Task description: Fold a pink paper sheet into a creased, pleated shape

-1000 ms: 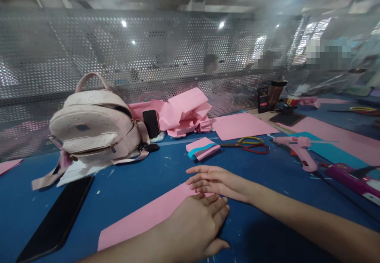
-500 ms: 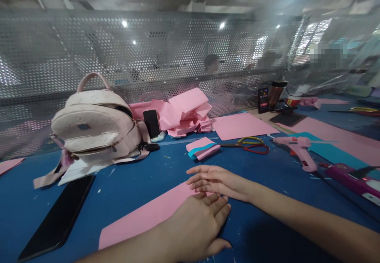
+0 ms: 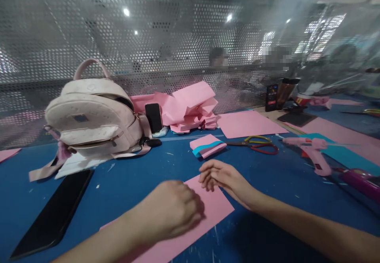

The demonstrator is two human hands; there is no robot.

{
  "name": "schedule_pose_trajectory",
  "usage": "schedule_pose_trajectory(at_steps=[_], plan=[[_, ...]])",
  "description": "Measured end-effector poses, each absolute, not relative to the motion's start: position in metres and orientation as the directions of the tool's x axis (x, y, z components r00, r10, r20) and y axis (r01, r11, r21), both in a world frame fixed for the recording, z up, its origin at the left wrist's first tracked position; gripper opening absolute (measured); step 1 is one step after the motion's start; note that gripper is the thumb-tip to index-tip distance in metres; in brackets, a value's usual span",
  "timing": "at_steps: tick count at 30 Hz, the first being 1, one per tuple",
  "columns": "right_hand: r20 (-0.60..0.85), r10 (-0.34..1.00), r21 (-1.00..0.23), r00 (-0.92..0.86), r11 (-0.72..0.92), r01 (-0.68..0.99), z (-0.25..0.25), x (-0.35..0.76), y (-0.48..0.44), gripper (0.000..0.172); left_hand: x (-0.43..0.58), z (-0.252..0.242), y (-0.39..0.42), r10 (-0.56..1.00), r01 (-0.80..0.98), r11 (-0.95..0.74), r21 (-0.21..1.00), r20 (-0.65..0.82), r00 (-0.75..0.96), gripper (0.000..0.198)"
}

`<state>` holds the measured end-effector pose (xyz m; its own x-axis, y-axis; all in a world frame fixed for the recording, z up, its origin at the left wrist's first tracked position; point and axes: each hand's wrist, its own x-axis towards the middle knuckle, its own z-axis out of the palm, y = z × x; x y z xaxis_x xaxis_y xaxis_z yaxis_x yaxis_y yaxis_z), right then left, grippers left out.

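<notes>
A pink paper sheet [image 3: 190, 231] lies flat on the blue table in front of me. My left hand [image 3: 173, 211] is curled into a fist over this sheet, knuckles up, its fingertips hidden underneath; no object shows in it. Around the sheet's far edge hovers my right hand [image 3: 221, 178], its fingers loosely bent and apart, holding nothing. Just beyond it sits a small folded pink paper piece [image 3: 212, 143] with a blue stripe. Scissors [image 3: 257, 144] with yellow and red handles rest right of that piece.
A pale backpack [image 3: 95, 116] stands at the back left, with a black tablet-like slab [image 3: 53, 215] before it. A phone [image 3: 153, 117] leans near crumpled pink paper [image 3: 192, 105]. On the right are a pink glue gun [image 3: 314, 150], blue paper [image 3: 353, 158] and a purple device [image 3: 362, 182].
My left hand has gone from flat to a fist and moved left, uncovering more of the pink sheet. The right hand's fingers have bent slightly. The whole view has shifted a little.
</notes>
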<state>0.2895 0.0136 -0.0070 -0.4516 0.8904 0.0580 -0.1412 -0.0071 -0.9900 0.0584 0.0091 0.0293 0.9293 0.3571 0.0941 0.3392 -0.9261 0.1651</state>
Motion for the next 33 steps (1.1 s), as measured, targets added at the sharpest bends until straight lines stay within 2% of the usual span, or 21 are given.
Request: schedule_pose_trajectory(at_steps=[1, 3, 5, 7, 11, 18, 21, 25, 29, 33], plan=[[0.167, 0.902, -0.986, -0.399, 0.157, -0.058, -0.007, 0.288, 0.010, 0.018, 0.054, 0.033, 0.018, 0.470, 0.458, -0.880, 0.125, 0.097, 0.877, 0.032], [0.336, 0.859, -0.901, -0.387, 0.413, 0.133, -0.006, 0.287, 0.001, 0.021, 0.044, 0.038, 0.035, 0.614, 0.606, -0.789, 0.103, 0.123, 0.779, 0.027], [0.443, 0.793, -0.794, -0.418, 0.564, 0.229, -0.006, 0.289, -0.005, 0.024, 0.036, 0.037, 0.048, 0.713, 0.702, -0.701, 0.122, 0.137, 0.688, 0.015], [0.491, 0.757, -0.739, -0.431, 0.624, 0.253, -0.007, 0.291, -0.008, 0.024, 0.032, 0.033, 0.053, 0.771, 0.753, -0.636, 0.170, 0.115, 0.626, 0.019], [0.420, 0.842, -0.814, -0.339, 0.515, 0.268, -0.013, 0.293, -0.003, 0.026, 0.034, 0.022, 0.048, 0.806, 0.772, -0.569, 0.284, 0.005, 0.592, 0.027], [0.296, 0.927, -0.927, -0.231, 0.337, 0.163, -0.014, 0.290, 0.006, 0.028, 0.041, 0.023, 0.036, 0.811, 0.760, -0.477, 0.441, -0.113, 0.575, 0.019], [0.284, 0.936, -0.941, -0.207, 0.314, 0.127, -0.014, 0.291, 0.008, 0.027, 0.040, 0.028, 0.034, 0.786, 0.702, -0.454, 0.549, -0.125, 0.606, 0.019], [0.291, 0.947, -0.944, -0.135, 0.307, 0.120, -0.011, 0.292, 0.011, 0.023, 0.039, 0.037, 0.034, 0.669, 0.566, -0.399, 0.721, -0.192, 0.718, 0.026], [0.309, 0.945, -0.929, -0.111, 0.325, 0.180, -0.006, 0.291, 0.009, 0.021, 0.033, 0.051, 0.038, 0.634, 0.433, -0.350, 0.831, -0.131, 0.762, 0.035], [0.291, 0.947, -0.936, -0.137, 0.312, 0.165, -0.005, 0.290, 0.007, 0.027, 0.025, 0.068, 0.043, 0.748, 0.336, -0.312, 0.889, 0.012, 0.664, 0.043]])
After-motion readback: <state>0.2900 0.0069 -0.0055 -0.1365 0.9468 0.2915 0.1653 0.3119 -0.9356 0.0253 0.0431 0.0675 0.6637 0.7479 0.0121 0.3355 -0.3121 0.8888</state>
